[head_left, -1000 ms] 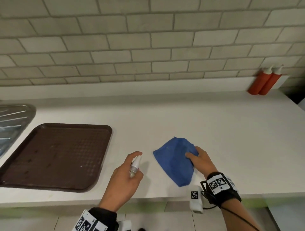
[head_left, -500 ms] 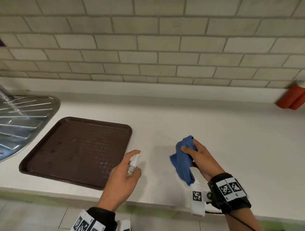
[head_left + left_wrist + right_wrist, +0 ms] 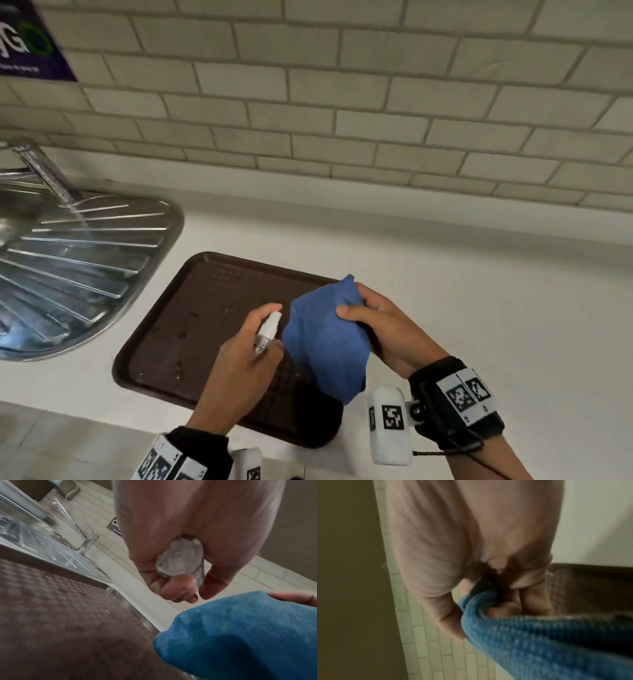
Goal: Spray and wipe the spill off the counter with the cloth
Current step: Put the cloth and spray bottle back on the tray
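Note:
My left hand (image 3: 253,342) grips a small clear spray bottle (image 3: 268,330) with a white nozzle, its forefinger on top; the bottle's round base (image 3: 180,558) shows between the curled fingers in the left wrist view. My right hand (image 3: 373,322) pinches a blue cloth (image 3: 325,342) near its top corner, so the cloth (image 3: 240,635) hangs in the air just right of the nozzle, above the right end of a brown tray (image 3: 205,325). The fabric (image 3: 539,642) bunches between thumb and fingers in the right wrist view. Small wet drops dot the tray.
The brown tray lies on the white counter (image 3: 479,291) near its front edge. A steel sink drainer (image 3: 78,260) and tap (image 3: 85,543) are to the left. A tiled wall (image 3: 342,102) with a dark poster (image 3: 27,44) runs behind.
The right hand lifted the cloth off the counter and carried it left over the tray, beside the spray bottle. The view swung left; the red bottles left the frame.

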`<state>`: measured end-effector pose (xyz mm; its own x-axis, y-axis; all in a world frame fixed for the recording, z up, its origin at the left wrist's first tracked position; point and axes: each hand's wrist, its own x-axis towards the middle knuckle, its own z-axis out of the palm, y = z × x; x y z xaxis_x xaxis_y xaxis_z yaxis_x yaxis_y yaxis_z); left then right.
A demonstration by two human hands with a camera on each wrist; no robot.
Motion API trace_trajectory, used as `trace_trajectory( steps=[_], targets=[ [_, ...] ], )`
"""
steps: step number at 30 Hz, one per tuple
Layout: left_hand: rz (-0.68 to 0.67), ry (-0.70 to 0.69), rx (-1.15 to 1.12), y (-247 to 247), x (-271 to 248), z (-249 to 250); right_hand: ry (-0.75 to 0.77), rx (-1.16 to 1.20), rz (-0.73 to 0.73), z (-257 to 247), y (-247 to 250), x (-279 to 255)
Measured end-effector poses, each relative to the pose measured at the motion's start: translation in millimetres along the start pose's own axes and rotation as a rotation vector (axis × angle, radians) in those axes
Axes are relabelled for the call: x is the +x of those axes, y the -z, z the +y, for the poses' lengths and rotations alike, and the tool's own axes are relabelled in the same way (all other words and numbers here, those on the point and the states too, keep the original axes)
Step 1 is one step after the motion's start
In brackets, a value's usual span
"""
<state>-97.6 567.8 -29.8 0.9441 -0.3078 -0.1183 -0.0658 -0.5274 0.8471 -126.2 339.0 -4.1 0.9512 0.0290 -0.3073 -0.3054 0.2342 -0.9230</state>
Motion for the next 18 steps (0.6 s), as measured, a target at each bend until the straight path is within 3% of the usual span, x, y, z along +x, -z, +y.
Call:
trace_trajectory(
  steps=[5, 11, 18],
  targets=[
    [0.076, 0.040, 0.021, 41, 19, -28, -0.071, -0.073, -0.079, 27, -45, 46],
    [0.085, 0.042, 0.035, 57, 35, -52, -0.184, -0.236, -0.224, 62, -73, 70],
    [0.041, 0.048, 0.035, 60, 65, -58, -0.285, -0.366, -0.076, 59, -37, 87]
  ],
)
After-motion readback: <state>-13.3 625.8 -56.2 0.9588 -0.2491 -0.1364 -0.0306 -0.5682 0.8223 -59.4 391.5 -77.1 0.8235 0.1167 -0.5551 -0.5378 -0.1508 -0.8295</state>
